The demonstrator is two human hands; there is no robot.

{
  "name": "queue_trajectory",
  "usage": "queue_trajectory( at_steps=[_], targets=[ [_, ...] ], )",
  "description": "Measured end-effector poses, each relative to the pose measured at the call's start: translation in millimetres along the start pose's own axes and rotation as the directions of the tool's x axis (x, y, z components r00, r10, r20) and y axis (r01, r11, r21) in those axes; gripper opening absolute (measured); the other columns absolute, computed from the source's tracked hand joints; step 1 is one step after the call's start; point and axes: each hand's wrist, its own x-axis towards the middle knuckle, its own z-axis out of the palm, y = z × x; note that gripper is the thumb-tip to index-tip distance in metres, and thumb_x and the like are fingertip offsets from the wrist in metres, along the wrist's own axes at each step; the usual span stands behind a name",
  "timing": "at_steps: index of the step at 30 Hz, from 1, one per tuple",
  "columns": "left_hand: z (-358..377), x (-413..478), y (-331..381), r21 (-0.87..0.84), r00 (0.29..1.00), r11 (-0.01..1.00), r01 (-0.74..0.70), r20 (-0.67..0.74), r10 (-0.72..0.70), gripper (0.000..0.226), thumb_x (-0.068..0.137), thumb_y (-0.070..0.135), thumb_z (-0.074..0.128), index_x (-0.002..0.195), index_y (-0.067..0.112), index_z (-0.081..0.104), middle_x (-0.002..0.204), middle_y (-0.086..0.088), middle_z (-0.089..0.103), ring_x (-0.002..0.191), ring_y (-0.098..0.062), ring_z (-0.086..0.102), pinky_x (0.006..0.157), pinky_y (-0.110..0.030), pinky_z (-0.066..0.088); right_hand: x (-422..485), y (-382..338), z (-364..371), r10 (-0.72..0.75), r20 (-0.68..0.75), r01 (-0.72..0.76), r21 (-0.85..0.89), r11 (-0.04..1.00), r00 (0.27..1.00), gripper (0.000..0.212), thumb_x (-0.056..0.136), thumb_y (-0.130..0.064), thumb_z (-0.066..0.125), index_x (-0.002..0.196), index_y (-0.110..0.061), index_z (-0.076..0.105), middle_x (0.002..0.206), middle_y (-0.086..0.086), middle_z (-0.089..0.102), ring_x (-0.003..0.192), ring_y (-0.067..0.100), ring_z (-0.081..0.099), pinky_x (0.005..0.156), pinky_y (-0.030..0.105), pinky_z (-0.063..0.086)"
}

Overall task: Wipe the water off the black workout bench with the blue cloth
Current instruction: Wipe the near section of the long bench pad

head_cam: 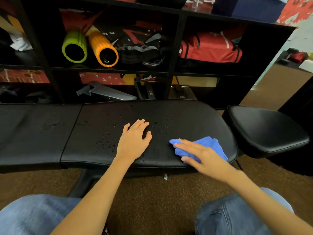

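Observation:
The black workout bench (177,114) runs across the middle of the view, its padded top dotted with water drops (105,143) left of centre. My left hand (133,139) rests flat on the pad with fingers spread. To its right, my right hand (201,155) presses straight fingers down on the crumpled blue cloth (210,143), which lies near the pad's front right corner. Part of the cloth is hidden under the hand.
A separate black seat pad (267,129) stands to the right. Behind the bench is a black shelf unit (174,53) holding a green foam roller (74,46), an orange foam roller (103,50) and a red bag (210,48). My knees in jeans are over brown carpet (152,200).

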Motion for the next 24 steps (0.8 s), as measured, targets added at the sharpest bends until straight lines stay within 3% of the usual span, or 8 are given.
queue_trajectory(
  at_steps=[2, 4, 7, 10, 15, 18, 20, 24],
  targets=[
    [-0.2, -0.5, 0.2, 0.003, 1.000, 1.000, -0.003, 0.003, 0.003, 0.046, 0.098, 0.038, 0.041, 0.140, 0.022, 0.044, 0.150, 0.003, 0.038, 0.141, -0.009, 0.028, 0.118, -0.035, 0.011, 8.8, 15.3, -14.6, 0.014, 0.018, -0.012, -0.132, 0.991, 1.000, 0.053, 0.091, -0.057, 0.037, 0.140, -0.036, 0.039, 0.146, -0.013, 0.042, 0.136, 0.011, 0.038, 0.112, 0.023, 0.024],
    [-0.2, -1.5, 1.3, 0.007, 1.000, 1.000, -0.005, 0.007, 0.004, 0.046, 0.098, 0.038, 0.041, 0.140, 0.022, 0.044, 0.150, 0.003, 0.038, 0.141, -0.009, 0.028, 0.118, -0.035, 0.010, 24.2, 34.5, -17.1, 0.072, -0.066, -0.085, -0.228, 0.970, 0.995, 0.052, 0.093, -0.053, 0.039, 0.139, -0.029, 0.042, 0.143, -0.005, 0.047, 0.138, 0.015, 0.035, 0.113, 0.026, 0.017],
    [-0.5, -1.8, 3.6, 0.001, 1.000, 1.000, 0.002, 0.009, -0.002, 0.045, 0.098, 0.037, 0.041, 0.140, 0.022, 0.044, 0.150, 0.003, 0.038, 0.140, -0.010, 0.028, 0.119, -0.036, 0.011, 48.3, 42.1, -6.1, 0.281, -0.239, -0.302, -0.059, 0.951, 0.930, 0.041, 0.096, -0.031, 0.049, 0.135, -0.019, 0.047, 0.142, 0.003, 0.048, 0.141, 0.022, 0.028, 0.113, 0.029, 0.017],
    [-0.6, -2.6, 3.9, -0.002, 1.000, 1.000, 0.006, 0.010, -0.006, 0.045, 0.098, 0.038, 0.041, 0.140, 0.023, 0.044, 0.150, 0.004, 0.038, 0.141, -0.009, 0.028, 0.118, -0.036, 0.011, 59.4, 27.1, 9.6, 0.377, -0.330, -0.405, -0.018, 0.914, 0.866, 0.039, 0.097, -0.027, 0.047, 0.135, -0.017, 0.048, 0.136, 0.008, 0.053, 0.132, 0.029, 0.040, 0.105, 0.034, 0.032],
    [-1.0, -1.8, 3.0, 0.013, 1.000, 1.000, 0.004, 0.010, -0.004, 0.045, 0.098, 0.038, 0.041, 0.140, 0.023, 0.044, 0.150, 0.004, 0.037, 0.141, -0.009, 0.027, 0.118, -0.035, 0.011, 37.4, -15.0, 29.9, 0.258, -0.299, -0.290, -0.068, 0.955, 0.919, 0.040, 0.096, -0.034, 0.048, 0.134, -0.024, 0.049, 0.138, 0.001, 0.051, 0.128, 0.023, 0.046, 0.099, 0.031, 0.042],
    [-0.5, -2.4, 3.8, -0.001, 1.000, 1.000, -0.002, 0.015, 0.002, 0.045, 0.098, 0.038, 0.041, 0.141, 0.023, 0.043, 0.150, 0.003, 0.037, 0.141, -0.009, 0.027, 0.118, -0.035, 0.011, 6.0, -38.2, 36.4, 0.144, -0.248, -0.157, -0.034, 0.987, 0.958, 0.041, 0.094, -0.039, 0.048, 0.134, -0.027, 0.051, 0.144, -0.005, 0.046, 0.135, 0.009, 0.037, 0.110, 0.017, 0.022],
    [-0.7, -2.3, 3.3, -0.004, 1.000, 1.000, -0.004, 0.013, 0.004, 0.045, 0.098, 0.037, 0.041, 0.140, 0.023, 0.044, 0.150, 0.003, 0.037, 0.141, -0.009, 0.027, 0.118, -0.035, 0.011, -9.6, -37.1, 31.6, 0.029, -0.144, -0.026, 0.020, 0.999, 0.989, 0.041, 0.094, -0.040, 0.045, 0.134, -0.032, 0.051, 0.144, -0.014, 0.043, 0.138, -0.002, 0.028, 0.114, 0.016, 0.011],
    [-0.2, -1.4, 0.4, 0.012, 1.000, 1.000, -0.003, 0.014, 0.003, 0.046, 0.098, 0.038, 0.041, 0.141, 0.022, 0.043, 0.150, 0.003, 0.037, 0.141, -0.009, 0.027, 0.118, -0.035, 0.010, 4.8, -4.9, 12.4, 0.009, -0.099, -0.004, 0.051, 0.999, 0.995, 0.036, 0.096, -0.031, 0.050, 0.132, -0.035, 0.050, 0.142, -0.016, 0.043, 0.138, -0.002, 0.026, 0.116, 0.021, 0.008]
  ],
)
